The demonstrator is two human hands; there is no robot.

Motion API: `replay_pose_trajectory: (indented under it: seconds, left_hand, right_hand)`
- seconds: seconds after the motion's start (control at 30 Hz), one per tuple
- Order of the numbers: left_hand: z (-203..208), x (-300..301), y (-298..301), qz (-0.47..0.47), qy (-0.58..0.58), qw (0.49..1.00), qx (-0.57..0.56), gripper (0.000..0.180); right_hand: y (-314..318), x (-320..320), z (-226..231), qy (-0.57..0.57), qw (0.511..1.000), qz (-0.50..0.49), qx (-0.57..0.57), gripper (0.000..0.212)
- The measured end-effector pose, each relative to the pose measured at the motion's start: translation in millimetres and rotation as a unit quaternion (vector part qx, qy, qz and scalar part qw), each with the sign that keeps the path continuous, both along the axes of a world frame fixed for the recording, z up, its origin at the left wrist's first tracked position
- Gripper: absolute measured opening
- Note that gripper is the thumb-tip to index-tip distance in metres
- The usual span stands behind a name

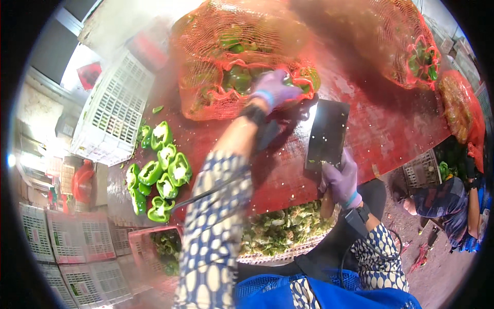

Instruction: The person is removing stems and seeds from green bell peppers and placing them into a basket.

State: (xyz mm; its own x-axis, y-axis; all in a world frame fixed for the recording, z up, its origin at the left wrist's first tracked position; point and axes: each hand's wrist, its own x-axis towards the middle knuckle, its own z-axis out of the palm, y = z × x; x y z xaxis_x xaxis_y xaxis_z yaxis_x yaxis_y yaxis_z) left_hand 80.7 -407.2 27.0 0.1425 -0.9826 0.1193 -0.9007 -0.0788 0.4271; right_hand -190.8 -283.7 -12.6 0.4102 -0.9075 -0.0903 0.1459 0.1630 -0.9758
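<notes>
My left hand (278, 88), in a purple glove, is at the mouth of a red mesh bag (206, 105) of green bell peppers (238, 78). Its fingers look spread above the peppers, somewhat blurred, with nothing plainly held. My right hand (341, 177), gloved alike, is closed round the handle of a cleaver (328, 135). The broad dark blade lies over the red tabletop (272, 175), specked with pale seeds. To the left of my left forearm sits a group of cut bell peppers (167, 157), several showing pale cores.
A white plastic crate (114, 105) stands at the table's left edge. Below the near edge, a basket holds pepper trimmings (285, 226), beside a pink crate (141, 247). Another full mesh bag (370, 41) lies far right. A person (445, 203) works at the right.
</notes>
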Motion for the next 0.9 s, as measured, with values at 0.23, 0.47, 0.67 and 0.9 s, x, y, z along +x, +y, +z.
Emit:
replay_pose_trajectory:
  seconds: [0.23,0.47,0.67,0.9]
  left_hand:
    - [-61,6,-2,0.008,0.105,0.994,-0.012,0.078]
    - [16,6,182,0.078,0.51,0.836,-0.187,0.057]
    - [-16,5,301,0.226,0.53,0.796,-0.186,0.062]
    - [-42,15,338,0.231,0.237,0.912,-0.243,0.073]
  right_hand:
    - [2,4,3,0.025,0.999,0.009,-0.04,0.028]
    - [-1,-1,-12,0.007,1.0,0.02,-0.002,0.027]
    - [-8,3,-33,-0.016,0.998,0.001,-0.068,0.03]
    - [30,17,1,0.015,0.986,0.035,-0.161,0.032]
